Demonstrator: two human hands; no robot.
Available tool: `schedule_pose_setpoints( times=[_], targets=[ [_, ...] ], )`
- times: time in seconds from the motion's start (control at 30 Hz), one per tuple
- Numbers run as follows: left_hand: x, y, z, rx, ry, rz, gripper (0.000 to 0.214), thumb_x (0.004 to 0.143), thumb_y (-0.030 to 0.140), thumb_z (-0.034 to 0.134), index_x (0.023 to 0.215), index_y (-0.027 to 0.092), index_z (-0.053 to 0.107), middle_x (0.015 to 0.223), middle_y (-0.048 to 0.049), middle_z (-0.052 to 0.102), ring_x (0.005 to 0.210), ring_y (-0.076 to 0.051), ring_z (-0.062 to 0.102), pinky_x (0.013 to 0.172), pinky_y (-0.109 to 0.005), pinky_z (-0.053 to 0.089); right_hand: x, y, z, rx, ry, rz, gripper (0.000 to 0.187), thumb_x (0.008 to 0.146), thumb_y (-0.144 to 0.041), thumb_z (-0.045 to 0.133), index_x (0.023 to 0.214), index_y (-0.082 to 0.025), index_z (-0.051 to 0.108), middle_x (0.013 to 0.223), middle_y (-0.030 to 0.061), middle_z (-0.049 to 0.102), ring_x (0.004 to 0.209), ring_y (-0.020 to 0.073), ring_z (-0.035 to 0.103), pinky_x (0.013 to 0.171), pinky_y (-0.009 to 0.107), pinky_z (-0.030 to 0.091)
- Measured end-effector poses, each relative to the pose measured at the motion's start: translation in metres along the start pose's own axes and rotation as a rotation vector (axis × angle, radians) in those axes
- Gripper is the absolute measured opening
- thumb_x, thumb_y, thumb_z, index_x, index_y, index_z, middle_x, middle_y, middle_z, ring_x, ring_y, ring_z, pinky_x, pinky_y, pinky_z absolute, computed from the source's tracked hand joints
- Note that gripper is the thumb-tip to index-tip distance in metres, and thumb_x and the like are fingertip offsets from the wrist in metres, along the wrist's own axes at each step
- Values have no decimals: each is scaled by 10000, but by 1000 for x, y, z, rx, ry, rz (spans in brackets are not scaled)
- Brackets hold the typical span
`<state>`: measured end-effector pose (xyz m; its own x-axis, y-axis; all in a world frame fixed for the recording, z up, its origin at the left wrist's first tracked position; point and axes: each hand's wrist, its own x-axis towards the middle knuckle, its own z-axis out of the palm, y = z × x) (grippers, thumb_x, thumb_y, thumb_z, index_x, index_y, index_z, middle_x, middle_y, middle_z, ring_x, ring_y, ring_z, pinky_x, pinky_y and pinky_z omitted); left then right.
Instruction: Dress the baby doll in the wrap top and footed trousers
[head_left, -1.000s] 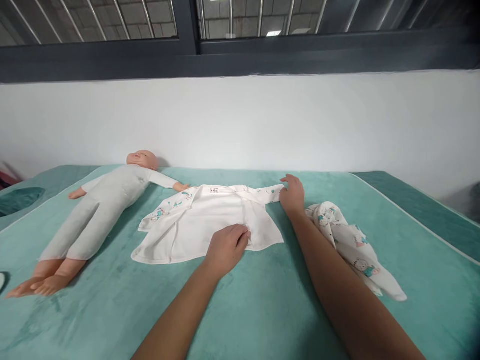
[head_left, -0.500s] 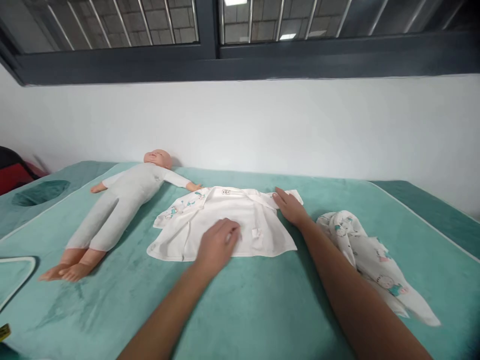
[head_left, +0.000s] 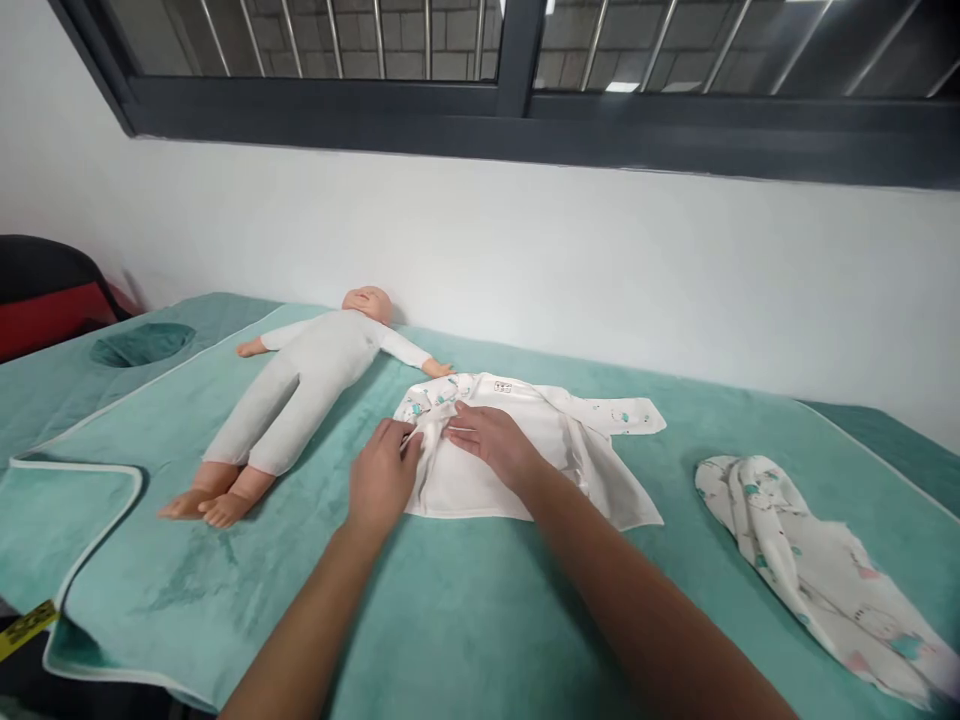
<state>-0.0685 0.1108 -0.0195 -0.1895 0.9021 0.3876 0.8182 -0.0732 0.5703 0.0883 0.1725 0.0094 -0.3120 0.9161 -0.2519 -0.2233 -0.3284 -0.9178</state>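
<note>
A small white baby shirt (head_left: 570, 455) with a teal print lies spread on a teal blanket (head_left: 465, 610). My left hand (head_left: 382, 478) rests on the shirt's left edge with the fingers curled onto the fabric. Flat on the left half of the shirt lies my right hand (head_left: 491, 443), fingers stretched out and pointing left. A baby doll (head_left: 300, 385) in a grey bodysuit lies on its back to the left of the shirt, one arm reaching toward the collar.
A second printed white garment (head_left: 810, 560) lies crumpled at the right of the blanket. A white wall and a dark-framed window run along the back. A folded blanket corner (head_left: 67, 500) sits at the left, and a red and black object (head_left: 45, 300) stands at the far left.
My right hand has left the shirt's right sleeve and crossed to its left half. My left hand has shifted left to the shirt's edge, where the left side is now gathered in. The view has swung left.
</note>
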Motion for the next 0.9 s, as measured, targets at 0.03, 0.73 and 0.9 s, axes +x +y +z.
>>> schedule_pose_setpoints(
  times=[0.03, 0.73, 0.9],
  targets=[
    [-1, 2, 0, -78, -5, 22, 216, 917, 341, 459, 919, 192, 614, 921, -44, 653, 819, -183, 603, 706, -283, 427, 9, 5, 7, 52, 3, 6, 387, 691, -439, 771, 882, -126, 647, 960, 107, 679, 866, 190, 661, 867, 333, 536],
    [62, -44, -34, 212, 261, 129, 294, 816, 69, 449, 967, 194, 668, 981, -92, 595, 967, -243, 522, 816, -351, 423, 15, 8, -2, 282, 25, -161, 369, 695, -276, 737, 1046, -220, 637, 1102, 44, 693, 979, 215, 657, 776, 305, 534],
    [63, -45, -23, 320, 297, 155, 383, 723, -18, 451, 962, 178, 678, 1121, -138, 599, 1086, -316, 473, 876, -438, 390, 15, 12, 1, 258, -91, -124, 389, 635, -215, 743, 1007, -182, 636, 1050, 63, 700, 960, 234, 655, 801, 333, 523]
  ],
)
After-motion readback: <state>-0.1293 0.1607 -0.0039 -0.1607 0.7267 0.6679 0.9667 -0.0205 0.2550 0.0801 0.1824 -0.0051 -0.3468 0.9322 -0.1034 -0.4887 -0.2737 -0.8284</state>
